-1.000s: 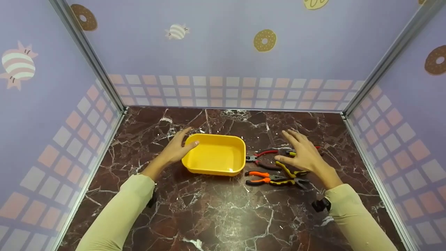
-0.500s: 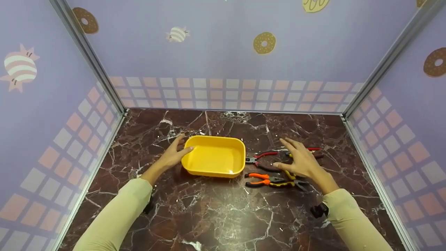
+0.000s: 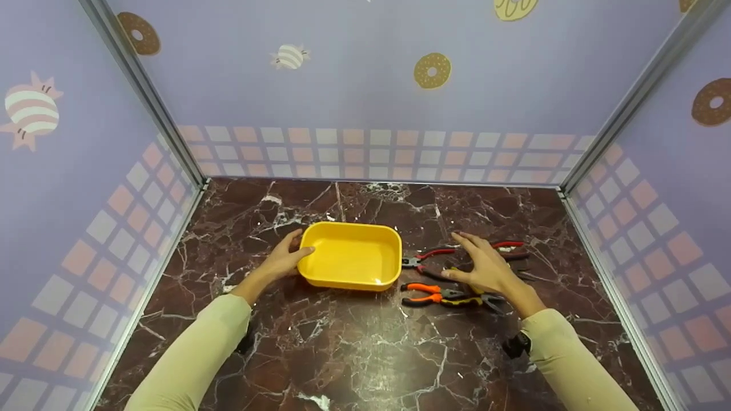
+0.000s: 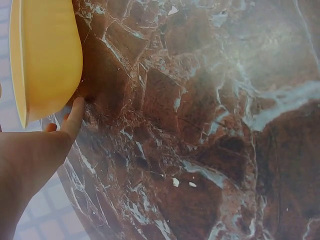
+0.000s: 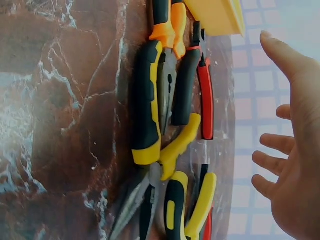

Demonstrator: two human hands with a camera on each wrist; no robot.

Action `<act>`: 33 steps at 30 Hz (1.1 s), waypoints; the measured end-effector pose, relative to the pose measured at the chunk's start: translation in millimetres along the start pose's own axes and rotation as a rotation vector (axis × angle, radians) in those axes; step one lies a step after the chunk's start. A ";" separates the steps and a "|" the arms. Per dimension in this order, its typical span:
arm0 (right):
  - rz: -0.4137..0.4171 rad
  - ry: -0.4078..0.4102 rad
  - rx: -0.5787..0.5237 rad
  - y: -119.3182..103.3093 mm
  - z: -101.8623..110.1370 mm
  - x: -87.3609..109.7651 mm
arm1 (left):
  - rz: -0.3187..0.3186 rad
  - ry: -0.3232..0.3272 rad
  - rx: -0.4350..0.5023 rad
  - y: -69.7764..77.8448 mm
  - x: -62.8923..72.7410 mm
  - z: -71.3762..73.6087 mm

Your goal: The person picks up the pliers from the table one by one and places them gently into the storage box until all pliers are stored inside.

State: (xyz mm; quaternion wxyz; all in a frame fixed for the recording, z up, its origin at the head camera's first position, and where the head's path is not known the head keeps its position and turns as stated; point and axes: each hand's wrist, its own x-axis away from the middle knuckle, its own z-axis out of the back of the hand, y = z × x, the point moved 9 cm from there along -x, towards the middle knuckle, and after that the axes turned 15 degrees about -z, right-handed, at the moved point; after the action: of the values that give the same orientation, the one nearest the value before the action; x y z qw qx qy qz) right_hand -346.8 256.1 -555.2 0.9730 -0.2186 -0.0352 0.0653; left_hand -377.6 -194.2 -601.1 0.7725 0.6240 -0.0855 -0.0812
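Head view: left hand [image 3: 282, 260] straddles the yellow tub [image 3: 351, 257] mid-frame, grip unclear; right hand [image 3: 488, 270], fingers wide, hovers above pliers [image 3: 436, 297] at right.

The worktop [image 3: 371, 359] is dark reddish-brown with white marbled veins, a few small pale flecks scattered over it and a glare near its front. Lilac panels enclose it: a back wall [image 3: 354, 97], a left wall [image 3: 74, 165] and a right wall [image 3: 679, 165], with grey metal posts [image 3: 143, 88] at the corners. Printed doughnuts [image 3: 432, 59] and striped sweets [image 3: 290, 57] sit above a pink-and-white checked band [image 3: 365, 153].
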 end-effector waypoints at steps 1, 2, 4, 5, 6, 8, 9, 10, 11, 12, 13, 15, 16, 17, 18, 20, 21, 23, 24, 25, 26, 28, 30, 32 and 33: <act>-0.004 -0.006 -0.005 0.7 -1.5 -0.2 | 0.004 0.003 0.003 -0.6 -0.1 -0.4; -0.005 -0.012 -0.010 1.0 -3.2 -0.3 | 0.004 0.002 0.006 -0.6 -0.1 -1.1; -0.007 -0.027 -0.015 0.2 -6.2 -0.3 | -0.004 0.003 0.000 0.1 -0.2 -1.2; -0.011 -0.035 -0.018 -0.5 -7.7 -0.5 | -0.009 0.005 0.002 0.5 -0.1 -1.2; -0.013 -0.041 -0.021 -1.3 -9.1 -0.8 | -0.012 0.007 0.001 0.3 -0.4 -1.1; -0.013 -0.049 -0.025 -4.3 -10.6 -1.5 | -0.017 0.007 0.000 0.4 -0.4 -0.9; -0.013 -0.053 -0.027 -6.0 -11.3 -2.1 | -0.017 0.006 0.002 0.2 -0.5 -0.9; -0.010 -0.055 -0.027 -7.5 -12.1 -2.8 | -0.016 0.005 0.003 -0.4 -0.7 -0.8; -0.008 -0.058 -0.028 -9.3 -12.8 -3.5 | -0.015 0.003 0.002 -0.8 -0.6 -0.6; -0.003 -0.058 -0.027 -10.9 -13.6 -4.4 | -0.013 -0.001 0.000 -1.3 -0.6 -0.4; 0.002 -0.059 -0.028 -12.7 -14.2 -5.2 | -0.013 -0.004 0.004 -2.3 -1.0 -0.2; 0.011 -0.059 -0.030 -15.9 -15.6 -6.5 | -0.010 -0.005 0.012 -4.3 -1.0 0.6; 0.015 -0.060 -0.031 -17.4 -16.4 -7.1 | -0.008 -0.006 0.016 -5.6 -0.9 1.3; 0.019 -0.060 -0.034 -18.7 -17.3 -7.8 | -0.005 -0.005 0.022 -7.0 -0.5 1.8; 0.022 -0.060 -0.035 -19.5 -18.4 -8.4 | 0.001 -0.002 0.033 -8.8 -0.2 2.4; 0.022 -0.060 -0.039 -20.4 -20.8 -9.7 | 0.013 0.002 0.056 -11.7 1.2 2.9; 0.021 -0.061 -0.041 -20.5 -22.4 -10.6 | 0.020 0.002 0.066 -13.2 1.6 3.2; 0.017 -0.057 -0.042 -20.2 -25.1 -12.5 | 0.025 -0.002 0.078 -14.0 2.7 3.1; 0.015 -0.052 -0.042 -19.8 -26.2 -13.5 | 0.026 -0.002 0.085 -14.2 2.9 2.8; 0.013 -0.048 -0.043 -19.4 -27.2 -14.5 | 0.023 -0.005 0.086 -13.9 2.9 2.6; 0.013 -0.048 -0.045 -19.6 -28.3 -15.3 | 0.022 -0.007 0.084 -13.7 3.0 2.6; 0.015 -0.044 -0.047 -19.8 -30.0 -16.9 | 0.020 -0.010 0.084 -13.5 2.8 2.6; 0.015 -0.043 -0.048 -19.9 -31.4 -18.2 | 0.024 -0.013 0.080 -13.9 2.8 2.7; 0.016 -0.045 -0.049 -20.0 -33.0 -19.4 | 0.029 -0.016 0.070 -14.6 2.9 3.1; 0.015 -0.044 -0.047 -19.5 -33.8 -20.2 | 0.032 -0.018 0.068 -15.0 2.7 3.1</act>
State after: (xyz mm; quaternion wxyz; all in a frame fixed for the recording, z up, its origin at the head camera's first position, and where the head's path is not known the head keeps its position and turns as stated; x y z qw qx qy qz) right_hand -361.3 221.6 -578.1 0.9660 -0.2404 -0.0565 0.0768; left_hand -376.0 -200.8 -615.1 0.7511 0.6478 -0.1051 -0.0718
